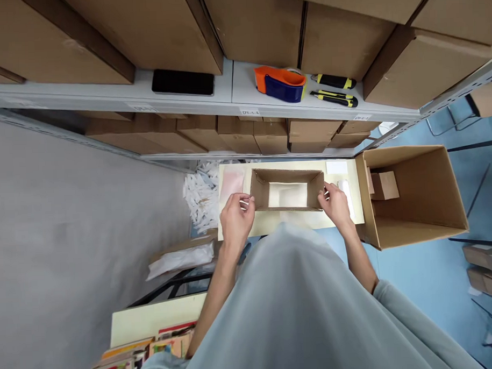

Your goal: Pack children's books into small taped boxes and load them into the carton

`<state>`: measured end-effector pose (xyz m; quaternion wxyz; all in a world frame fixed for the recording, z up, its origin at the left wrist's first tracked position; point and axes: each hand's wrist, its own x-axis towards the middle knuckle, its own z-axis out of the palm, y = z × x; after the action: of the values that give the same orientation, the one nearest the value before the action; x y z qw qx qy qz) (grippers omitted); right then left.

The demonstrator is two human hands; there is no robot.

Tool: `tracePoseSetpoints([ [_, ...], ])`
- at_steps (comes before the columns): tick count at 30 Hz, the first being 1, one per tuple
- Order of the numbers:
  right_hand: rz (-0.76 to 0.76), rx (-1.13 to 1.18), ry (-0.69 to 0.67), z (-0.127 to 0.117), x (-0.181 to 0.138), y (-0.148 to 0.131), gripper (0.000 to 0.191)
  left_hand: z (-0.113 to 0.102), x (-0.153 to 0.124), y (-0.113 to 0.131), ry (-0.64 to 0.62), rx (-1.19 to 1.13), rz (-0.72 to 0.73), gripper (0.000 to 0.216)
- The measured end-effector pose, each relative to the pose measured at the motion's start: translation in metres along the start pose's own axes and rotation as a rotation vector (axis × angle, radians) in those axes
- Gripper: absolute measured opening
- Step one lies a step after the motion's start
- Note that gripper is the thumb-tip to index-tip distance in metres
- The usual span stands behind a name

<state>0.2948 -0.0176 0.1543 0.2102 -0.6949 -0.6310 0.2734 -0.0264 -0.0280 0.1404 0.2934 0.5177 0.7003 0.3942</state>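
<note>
A small cardboard box with an open top stands over the pale yellow tabletop. My left hand pinches the box's left wall. At the right wall my right hand grips the edge between thumb and fingers. Through the opening a bright pale rectangle shows at the bottom. I cannot tell whether that is the tabletop or something inside the box. A pinkish sheet lies beside my left hand. Near my right hand are a white card and a narrow white item.
A large open carton with small boxes inside stands at the right. Shelves ahead carry cartons, a phone, a tape dispenser and utility knives. Shredded paper is heaped left; books lie behind me.
</note>
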Motion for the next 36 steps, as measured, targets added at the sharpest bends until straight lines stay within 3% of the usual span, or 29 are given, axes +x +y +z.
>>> tracePoseSetpoints([
  [6, -0.047, -0.015, -0.151, 0.012, 0.009, 0.016, 0.044, 0.026, -0.021, 0.001, -0.060, 0.047, -0.066, 0.005],
  [11, -0.083, 0.007, -0.195, 0.026, 0.020, 0.013, 0.044, 0.036, -0.026, -0.001, -0.132, -0.043, -0.076, 0.011],
  [15, -0.114, -0.025, -0.289, 0.033, 0.034, 0.015, 0.043, 0.037, -0.019, -0.003, -0.267, -0.143, -0.077, 0.031],
  [18, -0.197, 0.023, -0.397, 0.029, 0.037, 0.024, 0.058, 0.034, -0.011, -0.012, -0.372, -0.075, -0.068, 0.053],
  [21, -0.262, 0.069, -0.477, 0.024, 0.033, 0.032, 0.063, 0.035, -0.003, -0.020, -0.375, -0.023, -0.069, 0.065],
  [25, -0.215, -0.021, -0.354, 0.029, 0.027, 0.034, 0.039, 0.043, 0.015, -0.021, -0.174, -0.035, -0.018, 0.096],
  [27, -0.154, -0.124, -0.218, 0.034, 0.024, 0.032, 0.039, 0.047, 0.027, -0.021, -0.122, 0.037, 0.056, 0.098],
  [30, -0.065, -0.247, -0.030, 0.038, 0.022, 0.030, 0.060, 0.050, 0.043, -0.028, -0.247, 0.247, 0.178, 0.065],
  [32, -0.054, -0.263, 0.003, 0.038, 0.021, 0.029, 0.070, 0.052, 0.049, -0.037, -0.343, 0.337, 0.223, 0.048],
  [36, -0.062, -0.229, -0.086, 0.041, 0.021, 0.032, 0.052, 0.056, 0.047, -0.055, -0.385, 0.310, 0.185, 0.046],
])
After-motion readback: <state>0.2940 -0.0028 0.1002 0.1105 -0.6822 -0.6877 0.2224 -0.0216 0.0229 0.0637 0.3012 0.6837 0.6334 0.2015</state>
